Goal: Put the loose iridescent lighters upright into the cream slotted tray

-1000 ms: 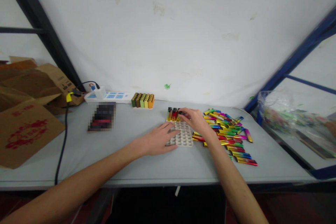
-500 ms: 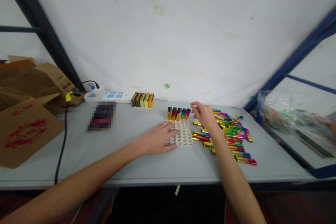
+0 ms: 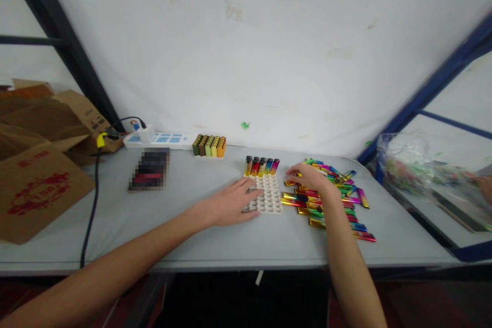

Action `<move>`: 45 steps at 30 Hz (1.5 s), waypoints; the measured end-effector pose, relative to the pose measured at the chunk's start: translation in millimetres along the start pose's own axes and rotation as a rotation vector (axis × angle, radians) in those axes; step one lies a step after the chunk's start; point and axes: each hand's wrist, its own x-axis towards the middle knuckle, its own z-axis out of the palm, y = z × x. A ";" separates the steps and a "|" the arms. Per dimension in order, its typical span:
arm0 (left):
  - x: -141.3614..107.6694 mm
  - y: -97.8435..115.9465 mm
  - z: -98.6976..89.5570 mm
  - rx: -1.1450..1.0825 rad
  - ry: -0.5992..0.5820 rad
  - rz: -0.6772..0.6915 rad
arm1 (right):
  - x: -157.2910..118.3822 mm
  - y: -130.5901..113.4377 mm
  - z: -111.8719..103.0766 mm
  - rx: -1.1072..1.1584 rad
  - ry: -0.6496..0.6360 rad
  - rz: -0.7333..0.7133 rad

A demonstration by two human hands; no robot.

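Observation:
My left hand (image 3: 234,202) lies open with spread fingers on a white tray (image 3: 272,200) full of round holes, over its left part. Along the tray's far edge stands a row of several shiny lighters (image 3: 262,166) with dark tops, upright and in mixed colours. To the right of the tray my right hand (image 3: 309,177) hovers at the left side of a loose heap of metallic lighters (image 3: 338,207). Its fingers curve down, apart from each other, just above a gold lighter (image 3: 289,183). I see nothing held in it, though the palm side is partly hidden.
A block of upright lighters (image 3: 209,146) stands at the back, beside a white power strip (image 3: 169,139). Farther left are a blurred dark flat object (image 3: 149,169), a black cable (image 3: 93,205) and a cardboard box (image 3: 46,189). A clear plastic bag (image 3: 403,164) lies beyond the blue frame.
My right hand has moved right and down, from beside the standing row to the heap of lighters. My left hand has stayed on the tray.

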 end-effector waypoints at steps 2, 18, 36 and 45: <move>-0.1 -0.2 0.1 -0.001 -0.001 -0.007 | -3.1 3.3 -3.0 -0.004 0.000 0.005; -1.9 -3.6 4.9 -0.008 0.034 0.016 | 4.4 2.1 4.6 -0.028 0.010 -0.017; -1.4 -2.5 3.8 -0.016 0.045 0.018 | 3.6 -52.2 1.3 0.407 0.556 -0.135; -1.4 -2.7 3.6 -0.012 0.042 0.021 | 3.2 -60.0 3.9 0.630 0.471 -0.220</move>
